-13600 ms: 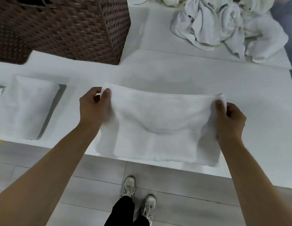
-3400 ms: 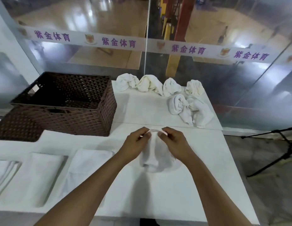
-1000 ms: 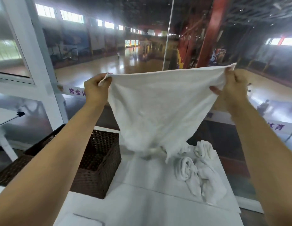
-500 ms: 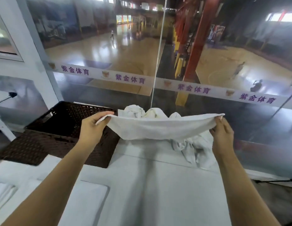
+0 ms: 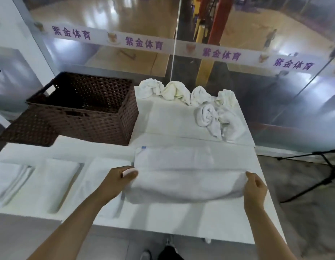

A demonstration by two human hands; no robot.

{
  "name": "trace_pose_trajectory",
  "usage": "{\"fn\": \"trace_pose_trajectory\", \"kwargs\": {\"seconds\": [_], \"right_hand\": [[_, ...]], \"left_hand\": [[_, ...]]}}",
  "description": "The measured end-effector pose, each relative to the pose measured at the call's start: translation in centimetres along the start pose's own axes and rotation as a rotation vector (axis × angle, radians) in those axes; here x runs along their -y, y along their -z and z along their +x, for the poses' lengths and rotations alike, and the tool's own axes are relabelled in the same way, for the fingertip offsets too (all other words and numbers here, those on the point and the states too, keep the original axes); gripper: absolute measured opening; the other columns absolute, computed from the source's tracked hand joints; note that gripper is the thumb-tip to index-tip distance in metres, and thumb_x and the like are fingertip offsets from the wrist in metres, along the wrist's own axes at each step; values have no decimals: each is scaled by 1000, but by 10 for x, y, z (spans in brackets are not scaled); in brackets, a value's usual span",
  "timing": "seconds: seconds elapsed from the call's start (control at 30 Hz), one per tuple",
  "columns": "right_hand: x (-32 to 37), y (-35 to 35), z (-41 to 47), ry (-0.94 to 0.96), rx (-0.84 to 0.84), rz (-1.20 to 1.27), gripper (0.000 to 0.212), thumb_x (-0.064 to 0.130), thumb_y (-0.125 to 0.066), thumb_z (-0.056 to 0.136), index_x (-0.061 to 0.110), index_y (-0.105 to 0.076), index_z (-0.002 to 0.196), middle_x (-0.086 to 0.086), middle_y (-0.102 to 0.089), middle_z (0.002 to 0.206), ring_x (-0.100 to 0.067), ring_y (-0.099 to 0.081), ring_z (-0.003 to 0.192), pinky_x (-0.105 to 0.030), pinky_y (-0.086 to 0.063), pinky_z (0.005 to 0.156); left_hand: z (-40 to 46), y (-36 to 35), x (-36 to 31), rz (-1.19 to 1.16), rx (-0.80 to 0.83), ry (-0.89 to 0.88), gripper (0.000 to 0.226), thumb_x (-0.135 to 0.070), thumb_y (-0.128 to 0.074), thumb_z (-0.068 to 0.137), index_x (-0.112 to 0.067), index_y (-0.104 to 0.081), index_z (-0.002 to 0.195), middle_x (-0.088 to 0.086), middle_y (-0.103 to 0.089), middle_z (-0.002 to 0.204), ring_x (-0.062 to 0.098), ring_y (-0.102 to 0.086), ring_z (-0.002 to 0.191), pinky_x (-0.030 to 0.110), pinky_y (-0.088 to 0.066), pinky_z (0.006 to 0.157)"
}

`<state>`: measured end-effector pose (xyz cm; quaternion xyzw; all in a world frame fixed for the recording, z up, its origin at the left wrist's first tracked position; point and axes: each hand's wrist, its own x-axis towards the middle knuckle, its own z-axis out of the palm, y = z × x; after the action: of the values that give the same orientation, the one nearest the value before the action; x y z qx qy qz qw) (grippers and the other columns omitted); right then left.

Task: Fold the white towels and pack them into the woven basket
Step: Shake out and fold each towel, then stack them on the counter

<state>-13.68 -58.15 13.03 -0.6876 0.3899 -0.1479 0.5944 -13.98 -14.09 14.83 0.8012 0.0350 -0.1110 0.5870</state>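
A white towel lies spread across the white table, its far half flat and its near edge lifted. My left hand pinches the towel's near left corner; my right hand grips its near right corner. The brown woven basket stands at the back left, its inside dark with no towels showing. Three folded white towels lie in a row on the table's left side. Several crumpled white towels are piled at the back right.
A glass wall with a purple-lettered strip runs right behind the table. The basket's woven lid lies beside it at the left. A black tripod's legs stand on the floor at the right. My shoes show below the table's front edge.
The towel was held up stretched in the air; both hands have lowered it onto the table, its far half now lying flat, and the view has tilted down.
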Motion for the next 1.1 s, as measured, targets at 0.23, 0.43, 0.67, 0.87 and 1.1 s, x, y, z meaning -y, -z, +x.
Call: {"fn": "trace_pose_trajectory", "kwargs": {"seconds": [0.23, 0.43, 0.67, 0.87, 1.1], "right_hand": [[-54, 37, -39, -75, -84, -89, 28, 28, -54, 86, 15, -42, 64, -9, -30, 68, -23, -27, 70, -37, -24, 68], [-35, 23, -20, 6, 0, -136, 34, 22, -57, 95, 9, -45, 67, 0, -34, 60, -21, -29, 63, -33, -23, 60], [-22, -30, 45, -24, 37, -203, 19, 28, -63, 94, 11, -72, 96, 1, -67, 84, -19, -59, 77, -32, -48, 76], [-32, -70, 95, -60, 72, -230, 19, 28, -64, 93, 10, -72, 95, -1, -63, 82, -18, -56, 74, -30, -45, 75], [-51, -112, 141, -94, 110, -266, 19, 30, -65, 96, 12, -71, 96, -1, -61, 79, -21, -56, 73, -27, -43, 67]], "left_hand": [[-38, -16, 36, -21, 105, 174, 15, -28, -68, 96, -16, -77, 96, 2, -78, 96, 20, -73, 94, 38, -55, 85], [-15, -21, 34, -7, -60, 218, 23, -31, -75, 89, -8, -73, 85, 7, -76, 83, 20, -71, 76, 32, -53, 64], [55, -25, 31, 26, -240, 248, 26, -25, -70, 94, 0, -70, 94, 14, -69, 88, 21, -60, 81, 38, -51, 74], [114, -30, 39, 98, -353, 286, 11, -23, -65, 96, -14, -71, 95, 2, -68, 90, 23, -61, 88, 40, -53, 83], [167, -41, 62, 190, -419, 339, 11, -26, -67, 95, -17, -69, 98, 5, -66, 89, 28, -63, 87, 31, -47, 74]]}}
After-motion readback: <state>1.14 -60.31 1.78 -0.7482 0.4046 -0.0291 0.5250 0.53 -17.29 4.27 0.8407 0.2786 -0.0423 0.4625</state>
